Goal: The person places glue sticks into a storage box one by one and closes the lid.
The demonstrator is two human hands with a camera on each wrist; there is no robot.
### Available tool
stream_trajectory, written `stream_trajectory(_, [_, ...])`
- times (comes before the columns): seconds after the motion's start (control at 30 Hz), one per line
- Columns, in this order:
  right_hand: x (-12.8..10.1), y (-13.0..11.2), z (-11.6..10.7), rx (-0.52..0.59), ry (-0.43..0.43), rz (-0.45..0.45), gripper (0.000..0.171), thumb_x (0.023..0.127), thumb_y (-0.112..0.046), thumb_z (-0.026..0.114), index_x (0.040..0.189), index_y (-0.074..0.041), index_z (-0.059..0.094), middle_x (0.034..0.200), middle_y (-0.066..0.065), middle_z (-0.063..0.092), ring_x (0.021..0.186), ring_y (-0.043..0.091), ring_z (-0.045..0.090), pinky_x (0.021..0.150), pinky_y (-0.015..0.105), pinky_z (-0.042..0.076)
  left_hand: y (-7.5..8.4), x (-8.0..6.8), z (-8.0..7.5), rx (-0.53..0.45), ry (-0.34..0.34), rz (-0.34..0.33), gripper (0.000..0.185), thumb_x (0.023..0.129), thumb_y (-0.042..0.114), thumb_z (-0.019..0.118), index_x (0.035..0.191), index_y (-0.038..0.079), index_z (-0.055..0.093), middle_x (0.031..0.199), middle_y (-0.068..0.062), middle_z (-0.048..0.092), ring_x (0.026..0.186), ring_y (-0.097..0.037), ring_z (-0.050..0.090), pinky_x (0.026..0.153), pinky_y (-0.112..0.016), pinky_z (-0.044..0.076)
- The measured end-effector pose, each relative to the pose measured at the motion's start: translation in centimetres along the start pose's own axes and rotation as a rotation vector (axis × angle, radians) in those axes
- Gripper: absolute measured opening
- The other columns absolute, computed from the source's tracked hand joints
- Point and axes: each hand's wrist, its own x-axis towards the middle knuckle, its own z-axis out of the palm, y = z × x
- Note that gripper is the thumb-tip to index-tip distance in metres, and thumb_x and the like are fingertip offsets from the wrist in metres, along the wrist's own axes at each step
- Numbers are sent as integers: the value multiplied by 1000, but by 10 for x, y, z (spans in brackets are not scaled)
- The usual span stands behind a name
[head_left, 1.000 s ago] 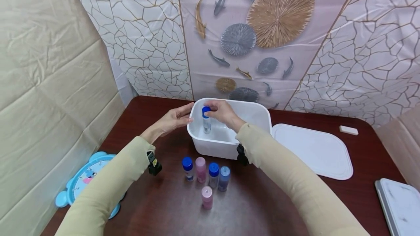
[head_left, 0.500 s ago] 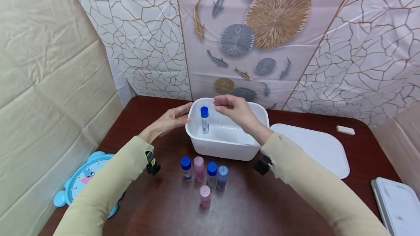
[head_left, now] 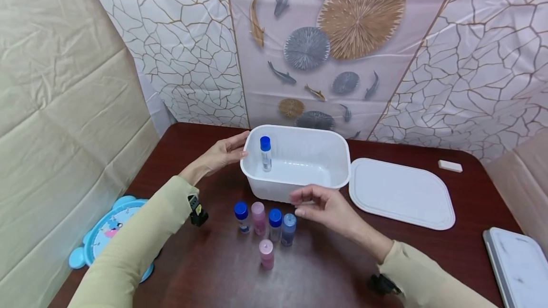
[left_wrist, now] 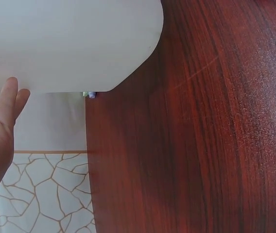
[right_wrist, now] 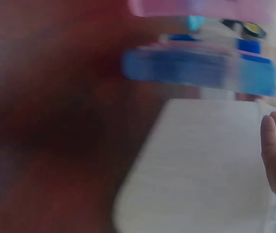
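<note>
White plastic tub (head_left: 299, 182) sits on the dark wood desk (head_left: 342, 270). One blue-capped bottle (head_left: 266, 153) stands upright inside the tub, at its left end. Left hand (head_left: 222, 153): grip released, straight fingers resting against the tub's left outer wall. Right hand (head_left: 325, 206): hovers just in front of the tub, fingers loosely curled, grasping nothing. Five capped bottles (head_left: 265, 222), blue and pink, stand clustered in front of the tub, just left of the right hand. White lid (head_left: 400, 194) lies flat right of the tub.
</note>
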Motion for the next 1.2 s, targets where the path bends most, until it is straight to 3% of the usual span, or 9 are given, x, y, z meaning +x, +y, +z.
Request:
stream_trajectory(0.13, [-8, 18, 6, 46, -67, -9, 39, 81, 1, 70, 114, 12, 55, 110, 31, 59, 98, 13, 64, 88, 27, 53, 2, -1, 0, 1, 5, 2, 67, 92, 4, 57, 150, 9, 23, 153, -12, 28, 138, -30, 33, 106, -48, 35])
stream_trajectory(0.43, [-12, 30, 14, 7, -115, 9, 39, 80, -3, 73, 112, 9, 55, 107, 25, 59, 94, 6, 63, 87, 24, 53, 0, 0, 0, 21, 5, -6, 66, 93, 7, 58, 150, 11, 24, 153, -10, 29, 137, -28, 35, 103, -41, 40])
stream_trajectory(0.93, [-13, 34, 12, -19, -90, -23, 31, 81, -3, 71, 108, 7, 59, 102, 24, 61, 92, 8, 65, 84, 27, 55, 0, -2, 1, 44, 22, -27, 69, 93, 12, 59, 150, 13, 23, 153, -8, 29, 137, -27, 35, 102, -37, 41])
stream_trajectory(1.2, [-13, 17, -3, -87, -16, -99, 25, 82, 0, 70, 105, 6, 61, 94, 5, 65, 89, 6, 63, 78, 25, 55, 0, -1, 1, 38, 18, -28, 68, 92, 9, 59, 150, 12, 24, 153, -10, 29, 136, -29, 36, 102, -39, 41])
